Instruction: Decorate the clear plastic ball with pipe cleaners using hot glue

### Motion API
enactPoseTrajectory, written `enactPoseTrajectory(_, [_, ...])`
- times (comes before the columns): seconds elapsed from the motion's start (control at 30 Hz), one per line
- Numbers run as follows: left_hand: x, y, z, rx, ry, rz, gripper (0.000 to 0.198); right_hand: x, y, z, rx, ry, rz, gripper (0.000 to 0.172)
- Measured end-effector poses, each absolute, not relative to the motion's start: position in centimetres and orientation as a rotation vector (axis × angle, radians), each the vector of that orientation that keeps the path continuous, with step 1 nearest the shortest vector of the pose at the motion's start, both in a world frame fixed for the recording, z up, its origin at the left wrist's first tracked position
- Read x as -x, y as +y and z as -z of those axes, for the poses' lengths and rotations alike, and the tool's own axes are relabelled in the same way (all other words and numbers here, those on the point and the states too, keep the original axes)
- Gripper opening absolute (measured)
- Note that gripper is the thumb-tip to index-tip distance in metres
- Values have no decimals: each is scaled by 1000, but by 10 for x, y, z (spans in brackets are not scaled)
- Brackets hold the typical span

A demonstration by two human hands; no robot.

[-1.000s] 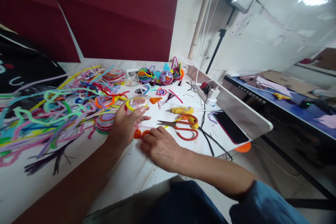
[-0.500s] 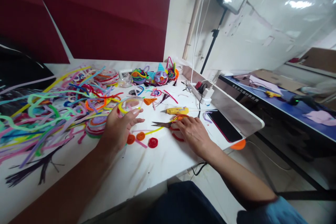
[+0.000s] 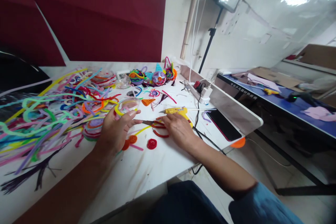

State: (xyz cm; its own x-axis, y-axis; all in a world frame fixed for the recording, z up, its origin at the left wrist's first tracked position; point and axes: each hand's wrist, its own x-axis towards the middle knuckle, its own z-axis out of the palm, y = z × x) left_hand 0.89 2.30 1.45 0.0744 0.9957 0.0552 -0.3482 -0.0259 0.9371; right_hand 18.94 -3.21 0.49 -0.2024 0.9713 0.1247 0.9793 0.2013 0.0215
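My left hand (image 3: 115, 127) is closed around a clear plastic half-shell (image 3: 130, 104), with a yellow pipe cleaner (image 3: 117, 109) along its edge. My right hand (image 3: 178, 129) grips the orange-handled scissors (image 3: 160, 133) low over the table, their blades pointing left to my left fingertips. Whether the tips touch those fingers, I cannot tell. A yellow glue gun (image 3: 176, 111) lies just behind my right hand, partly covered by it. Nearer me are a red coiled disc (image 3: 152, 144), orange coiled discs (image 3: 132, 139) and a pink pipe cleaner piece (image 3: 137, 147).
A tangled heap of coloured pipe cleaners (image 3: 57, 112) covers the left of the table. Several decorated balls (image 3: 159, 78) stand at the back. Rightward are a power strip (image 3: 201, 92), a phone (image 3: 224, 125) and the table's raised side panel (image 3: 236, 105). Black cable (image 3: 210, 141) crosses the right edge.
My right hand has moved left with the scissors, bringing the blades to my left fingertips and uncovering more of the glue gun. My left hand keeps its hold on the shell.
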Motion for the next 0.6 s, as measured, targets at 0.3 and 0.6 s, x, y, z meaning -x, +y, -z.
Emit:
enactPoseTrajectory(0.3, [-11,21,-15,-986,865,-1301,44,-256,-40,-9,2307,-2052,202,26])
enactPoseTrajectory(0.6, [-8,21,-13,-976,824,-1270,46,-266,-13,-3,2416,-1878,-277,35])
